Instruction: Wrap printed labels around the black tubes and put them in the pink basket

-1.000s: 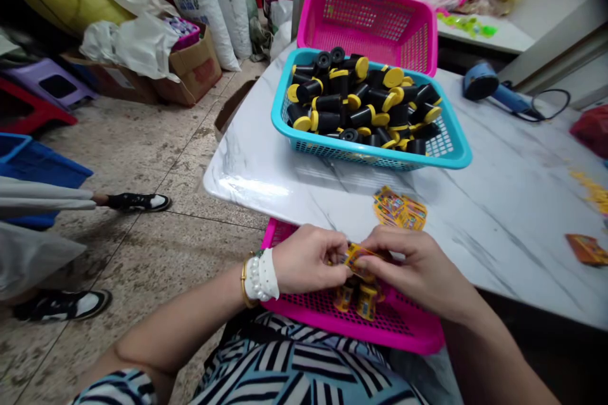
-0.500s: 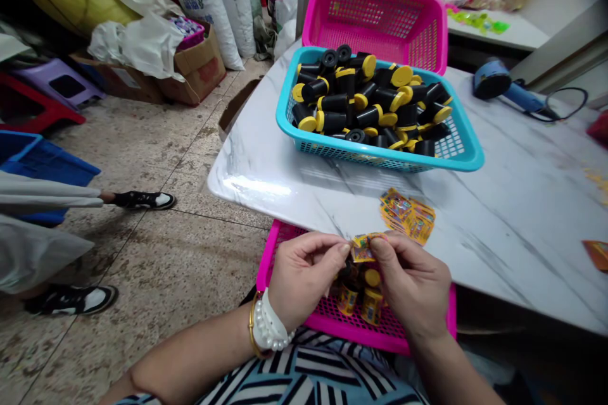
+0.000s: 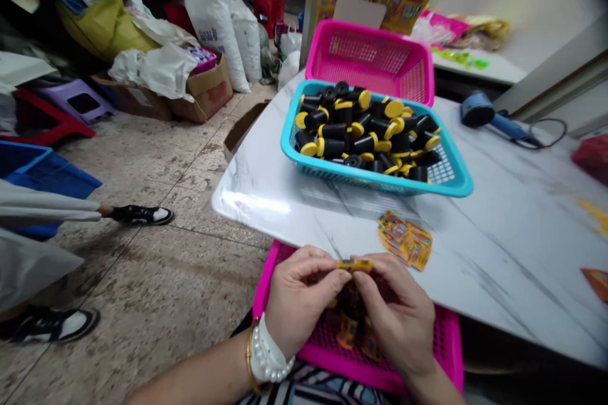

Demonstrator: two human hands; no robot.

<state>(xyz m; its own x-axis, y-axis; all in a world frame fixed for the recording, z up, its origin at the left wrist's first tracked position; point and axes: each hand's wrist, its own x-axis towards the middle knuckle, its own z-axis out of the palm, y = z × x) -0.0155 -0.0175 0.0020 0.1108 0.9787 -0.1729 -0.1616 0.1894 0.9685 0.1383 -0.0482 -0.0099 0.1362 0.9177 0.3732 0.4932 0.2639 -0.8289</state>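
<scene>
"How are the hands posed?"

"Both reach forward from the bottom edge, backs up and fingers curled, with their thumbs nearly meeting. The left hand (image 3: 300, 299) wears a white beaded band (image 3: 266, 354) and a gold bangle (image 3: 251, 357) at its wrist. The right hand (image 3: 403, 315) mirrors it."

"And the grip?"

"Each hand pinches one end of a small orange label (image 3: 355, 265) between thumb and fingers."

"Where is it?"

"Above the near pink basket (image 3: 452, 354), close to the edge of the marbled table (image 3: 266, 205). Wrapped canisters (image 3: 348, 331) sit in that basket, partly shadowed (their print is too blurred to read)."

"What differs from the frame before?"

"The label's printed face was broader and creased; now it shows as a narrow strip. The view also takes in more of the room's far side."

"Which way does the label lie?"

"Its long axis runs left to right, from hand to hand, roughly level. Beyond it, a loose pile of labels (image 3: 406, 242) lies on the table, nearer than the turquoise basket (image 3: 375, 186)."
</scene>
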